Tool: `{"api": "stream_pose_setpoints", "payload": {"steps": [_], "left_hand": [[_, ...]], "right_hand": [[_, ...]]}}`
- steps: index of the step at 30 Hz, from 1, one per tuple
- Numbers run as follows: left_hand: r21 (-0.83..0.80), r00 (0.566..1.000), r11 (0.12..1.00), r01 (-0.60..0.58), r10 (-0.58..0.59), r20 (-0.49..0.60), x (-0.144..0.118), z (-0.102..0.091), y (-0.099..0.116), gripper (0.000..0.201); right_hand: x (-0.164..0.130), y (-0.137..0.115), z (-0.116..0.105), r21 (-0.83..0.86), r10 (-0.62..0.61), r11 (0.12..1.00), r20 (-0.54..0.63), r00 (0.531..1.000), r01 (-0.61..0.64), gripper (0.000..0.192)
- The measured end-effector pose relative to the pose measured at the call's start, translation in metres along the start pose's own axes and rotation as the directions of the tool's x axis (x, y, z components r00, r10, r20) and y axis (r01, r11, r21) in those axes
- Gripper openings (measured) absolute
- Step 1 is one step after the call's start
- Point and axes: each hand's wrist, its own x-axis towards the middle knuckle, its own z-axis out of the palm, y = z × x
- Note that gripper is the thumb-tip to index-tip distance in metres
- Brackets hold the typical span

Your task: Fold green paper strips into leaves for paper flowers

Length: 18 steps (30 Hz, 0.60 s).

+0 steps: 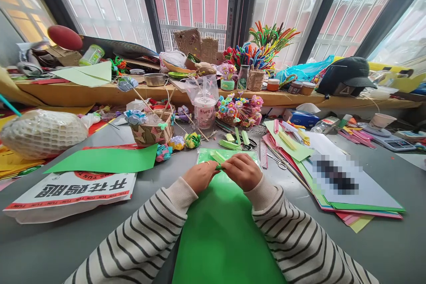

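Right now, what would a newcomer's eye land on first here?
Dead centre, the left hand and right hand, in striped sleeves, pinch a small folded green paper strip above a large bright green paper sheet on the grey table. Behind, a bunch of multicoloured pipe-cleaner stems stands on the windowsill, with a woven basket of paper flowers left of centre.
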Motion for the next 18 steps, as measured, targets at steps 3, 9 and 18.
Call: {"api": "stream_pose_setpoints", "payload": {"steps": [3,9,18], "left_hand": [[-0.084,0.999,0.996,-0.030,0.028,-0.029,-0.001,-0.001,0.002,0.027],[-0.244,0.994,0.970,-0.018,-0.009,-0.109,-0.004,-0.008,0.008,0.029],[-0.689,0.991,0.719,0.095,-0.131,-0.001,-0.008,-0.009,0.019,0.032]], "right_hand": [[0.003,0.002,-0.006,0.119,0.079,0.990,0.015,0.997,-0.080,0.012],[0.009,0.001,-0.023,0.430,0.262,0.867,0.034,0.964,-0.251,0.037],[0.014,-0.001,-0.023,0.653,0.360,0.680,0.096,0.928,-0.332,0.032]]}}
